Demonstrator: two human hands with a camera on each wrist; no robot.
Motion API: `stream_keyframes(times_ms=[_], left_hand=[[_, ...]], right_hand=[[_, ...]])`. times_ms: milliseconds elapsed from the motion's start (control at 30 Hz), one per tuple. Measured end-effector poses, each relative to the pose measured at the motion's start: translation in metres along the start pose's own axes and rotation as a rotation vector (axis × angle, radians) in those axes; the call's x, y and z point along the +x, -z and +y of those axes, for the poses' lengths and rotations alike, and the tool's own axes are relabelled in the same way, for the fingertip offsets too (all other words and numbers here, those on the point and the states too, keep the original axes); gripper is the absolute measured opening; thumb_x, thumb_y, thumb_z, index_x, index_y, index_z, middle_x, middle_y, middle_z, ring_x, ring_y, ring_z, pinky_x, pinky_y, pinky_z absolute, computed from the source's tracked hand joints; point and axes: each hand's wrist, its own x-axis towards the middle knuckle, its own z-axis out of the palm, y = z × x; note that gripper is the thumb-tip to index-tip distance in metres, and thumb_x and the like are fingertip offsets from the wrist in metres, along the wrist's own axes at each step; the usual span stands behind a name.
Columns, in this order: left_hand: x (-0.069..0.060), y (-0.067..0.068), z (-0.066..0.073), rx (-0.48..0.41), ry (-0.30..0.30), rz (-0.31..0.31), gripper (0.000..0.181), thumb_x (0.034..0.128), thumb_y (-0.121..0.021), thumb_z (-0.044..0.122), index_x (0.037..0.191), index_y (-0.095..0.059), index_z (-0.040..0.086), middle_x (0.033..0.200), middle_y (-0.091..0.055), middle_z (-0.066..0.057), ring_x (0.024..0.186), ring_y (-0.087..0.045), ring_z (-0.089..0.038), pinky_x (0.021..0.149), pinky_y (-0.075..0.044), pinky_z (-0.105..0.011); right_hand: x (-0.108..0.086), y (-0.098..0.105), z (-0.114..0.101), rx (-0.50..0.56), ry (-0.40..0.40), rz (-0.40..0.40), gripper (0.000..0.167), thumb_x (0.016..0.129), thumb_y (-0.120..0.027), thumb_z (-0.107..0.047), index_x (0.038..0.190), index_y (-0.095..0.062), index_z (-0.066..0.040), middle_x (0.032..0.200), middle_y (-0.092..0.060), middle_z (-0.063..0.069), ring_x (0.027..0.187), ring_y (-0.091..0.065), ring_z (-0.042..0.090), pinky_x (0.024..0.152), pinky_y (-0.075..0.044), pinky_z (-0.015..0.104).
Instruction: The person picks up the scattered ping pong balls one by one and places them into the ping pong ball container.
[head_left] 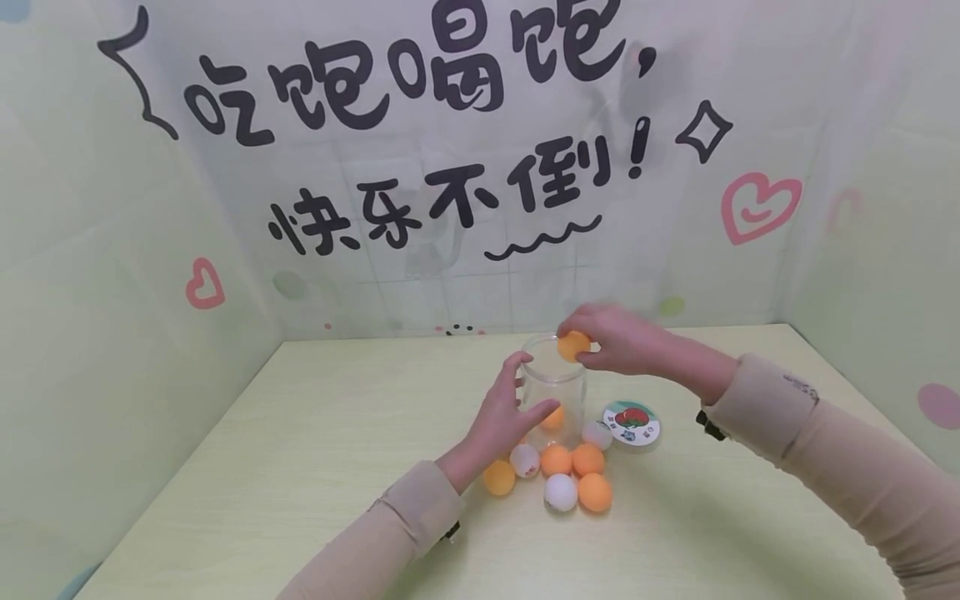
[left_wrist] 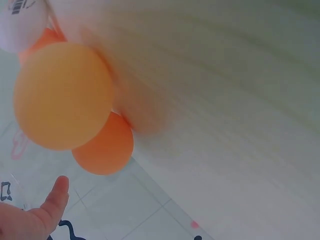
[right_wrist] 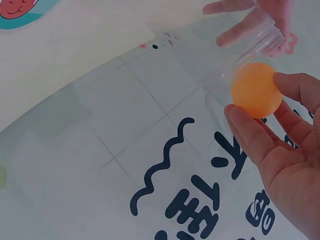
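My right hand [head_left: 618, 337] pinches an orange ping-pong ball [head_left: 573, 347] between thumb and fingers at the right side of the jar's open rim. The clear jar [head_left: 572, 396] stands upright on the table, with an orange ball visible low down through its wall. My left hand [head_left: 495, 421] grips it from the left, thumb across the front and fingers at the far side near the rim. In the right wrist view the held ball [right_wrist: 256, 91] is close to the jar's mouth, and the left hand's fingers [right_wrist: 240, 31] show beyond the clear wall.
Several orange balls [head_left: 596, 492] and white balls [head_left: 561, 492] lie before the jar, close to my left wrist. A round lid [head_left: 632, 423] with a tomato picture lies to the jar's right, beside another white ball [head_left: 597, 435]. A printed curtain [head_left: 450, 292] rises behind the table.
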Motion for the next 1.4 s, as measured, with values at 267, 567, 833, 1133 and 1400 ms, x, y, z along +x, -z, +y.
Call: stream_keyframes(times_ms=[267,567,833,1133,1400], left_hand=[[-0.001,0.0,0.0,0.003,0.002,0.002,0.066,0.0827,-0.067,0.034,0.133,-0.025,0.022,0.143,-0.032,-0.008,0.121,-0.043,-0.034,0.092,-0.046,-0.044],[0.001,0.0,-0.001,0.006,-0.03,0.003,0.065,0.0835,-0.066,0.033,0.132,-0.026,0.02,0.142,-0.032,-0.01,0.121,-0.044,-0.035,0.09,-0.047,-0.042],[0.0,-0.001,-0.002,0.011,-0.037,0.01,0.063,0.0836,-0.066,0.031,0.131,-0.026,0.019,0.142,-0.033,-0.011,0.119,-0.045,-0.037,0.089,-0.048,-0.043],[-0.001,-0.001,-0.001,0.019,-0.031,0.014,0.064,0.0829,-0.067,0.032,0.131,-0.026,0.02,0.143,-0.031,-0.011,0.12,-0.045,-0.037,0.09,-0.047,-0.044],[0.001,-0.004,-0.002,0.022,-0.024,0.019,0.064,0.0827,-0.067,0.031,0.131,-0.027,0.02,0.144,-0.031,-0.011,0.12,-0.044,-0.036,0.09,-0.047,-0.043]], right_hand=[[0.003,-0.007,0.001,0.028,0.029,-0.008,0.028,0.081,-0.065,-0.004,0.108,-0.062,-0.001,0.107,-0.062,0.012,0.089,-0.058,0.023,0.076,-0.053,0.034],[0.001,-0.009,0.003,0.008,0.101,0.023,0.023,0.08,-0.061,0.002,0.102,-0.063,0.0,0.102,-0.063,0.013,0.081,-0.06,0.023,0.072,-0.053,0.034],[-0.007,-0.004,0.006,0.084,0.053,0.071,0.023,0.082,-0.058,0.003,0.105,-0.062,0.002,0.104,-0.062,0.016,0.089,-0.059,0.029,0.077,-0.053,0.038],[-0.027,-0.004,0.019,0.198,-0.091,0.167,0.021,0.083,-0.059,0.004,0.103,-0.061,0.005,0.102,-0.061,0.018,0.091,-0.06,0.031,0.079,-0.053,0.041],[-0.04,-0.034,0.04,0.26,-0.141,0.125,0.022,0.081,-0.061,0.003,0.102,-0.06,0.006,0.101,-0.061,0.018,0.091,-0.06,0.033,0.077,-0.053,0.041]])
